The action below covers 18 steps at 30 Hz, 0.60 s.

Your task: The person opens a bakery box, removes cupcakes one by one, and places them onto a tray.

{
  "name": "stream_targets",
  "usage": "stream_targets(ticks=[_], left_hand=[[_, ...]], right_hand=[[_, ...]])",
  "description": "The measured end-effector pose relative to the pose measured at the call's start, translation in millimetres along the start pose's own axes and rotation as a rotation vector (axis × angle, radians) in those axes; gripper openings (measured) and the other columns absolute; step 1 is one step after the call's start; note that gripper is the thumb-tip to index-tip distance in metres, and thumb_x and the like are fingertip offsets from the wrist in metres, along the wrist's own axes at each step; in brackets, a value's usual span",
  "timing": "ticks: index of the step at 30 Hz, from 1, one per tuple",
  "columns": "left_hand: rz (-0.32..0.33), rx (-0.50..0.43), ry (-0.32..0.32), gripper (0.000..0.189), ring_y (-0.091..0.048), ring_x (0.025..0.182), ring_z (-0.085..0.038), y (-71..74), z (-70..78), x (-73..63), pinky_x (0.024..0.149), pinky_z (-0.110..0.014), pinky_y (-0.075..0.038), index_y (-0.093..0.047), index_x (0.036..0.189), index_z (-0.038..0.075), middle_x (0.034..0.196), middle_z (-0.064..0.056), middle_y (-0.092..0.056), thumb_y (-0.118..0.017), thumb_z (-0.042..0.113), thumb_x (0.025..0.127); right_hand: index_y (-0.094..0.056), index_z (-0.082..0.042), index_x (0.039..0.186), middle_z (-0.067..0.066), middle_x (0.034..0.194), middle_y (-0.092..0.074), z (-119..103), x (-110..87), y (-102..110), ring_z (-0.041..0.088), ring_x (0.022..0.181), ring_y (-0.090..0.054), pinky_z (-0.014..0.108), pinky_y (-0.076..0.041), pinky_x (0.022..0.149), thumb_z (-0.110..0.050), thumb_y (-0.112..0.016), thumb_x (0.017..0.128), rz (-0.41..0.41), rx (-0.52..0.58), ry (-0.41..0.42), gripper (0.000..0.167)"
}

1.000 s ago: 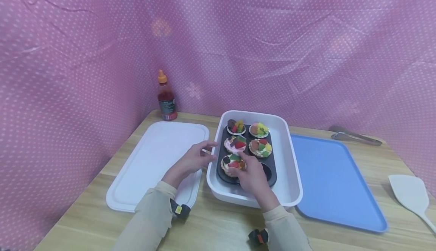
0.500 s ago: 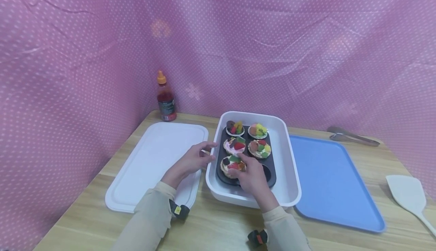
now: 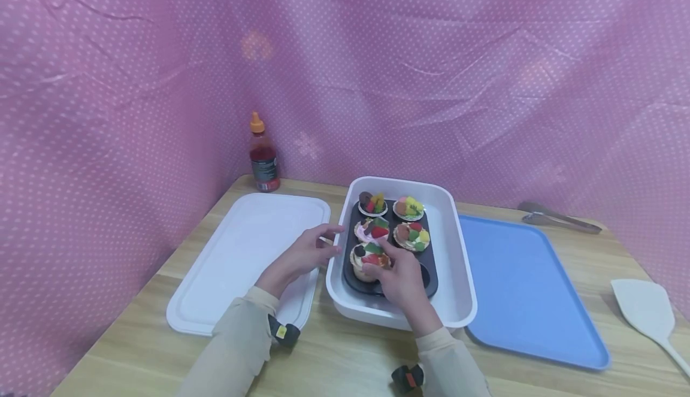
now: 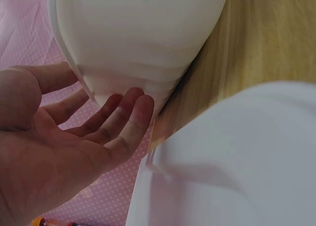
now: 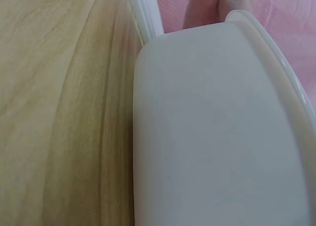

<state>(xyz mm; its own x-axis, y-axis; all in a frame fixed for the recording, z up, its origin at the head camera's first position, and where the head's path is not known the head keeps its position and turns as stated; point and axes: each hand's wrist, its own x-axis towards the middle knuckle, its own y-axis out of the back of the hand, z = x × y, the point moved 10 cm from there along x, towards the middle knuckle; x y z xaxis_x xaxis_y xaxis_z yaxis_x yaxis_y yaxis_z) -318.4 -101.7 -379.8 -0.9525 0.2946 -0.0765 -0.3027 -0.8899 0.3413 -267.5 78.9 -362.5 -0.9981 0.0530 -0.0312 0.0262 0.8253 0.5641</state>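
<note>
In the head view, my right hand [image 3: 403, 277] pinches a toy fruit-topped cupcake [image 3: 366, 259] between thumb and fingers, at the near left of a dark muffin tin [image 3: 353, 283]. The cupcake's pale side shows above its cup. Several other fruit-topped cupcakes [image 3: 411, 236] sit in the tin, and the near right cup is bare. The tin lies inside a deep white bin [image 3: 458, 277]. My left hand [image 3: 308, 250] rests at the bin's left rim. In the left wrist view, its loosely bent fingers lie against the bin's outer wall [image 4: 138, 33]. The right wrist view hides the right hand.
A white tray [image 3: 237, 253] lies left of the bin, and a blue tray [image 3: 528, 283] lies to its right. Behind stands a sauce bottle [image 3: 264, 163]. Tongs [image 3: 560, 218] lie at the back right, with a white spatula [image 3: 647, 307] at the far right.
The pinched cupcake has risen slightly in the tin, and more of its side shows. My right hand has come up a little with it. My left hand has stayed in place.
</note>
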Motion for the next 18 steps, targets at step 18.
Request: stream_targets(ticks=[18], left_hand=[[-0.001, -0.007, -0.02, 0.05, -0.066, 0.104, -0.025, 0.6, -1.4, 1.9, 0.081, -0.035, -0.061, -0.051, 0.145, 0.005, 0.13, -0.023, -0.057, -0.063, 0.006, 0.097]], right_hand=[[-0.059, -0.01, 0.14, 0.013, 0.148, -0.054, -3, 2.3, 11, 0.035, 0.14, -0.049, 0.054, -0.043, 0.112, -0.021, -0.084, 0.082, 0.082, 0.076, 0.057, 0.065]])
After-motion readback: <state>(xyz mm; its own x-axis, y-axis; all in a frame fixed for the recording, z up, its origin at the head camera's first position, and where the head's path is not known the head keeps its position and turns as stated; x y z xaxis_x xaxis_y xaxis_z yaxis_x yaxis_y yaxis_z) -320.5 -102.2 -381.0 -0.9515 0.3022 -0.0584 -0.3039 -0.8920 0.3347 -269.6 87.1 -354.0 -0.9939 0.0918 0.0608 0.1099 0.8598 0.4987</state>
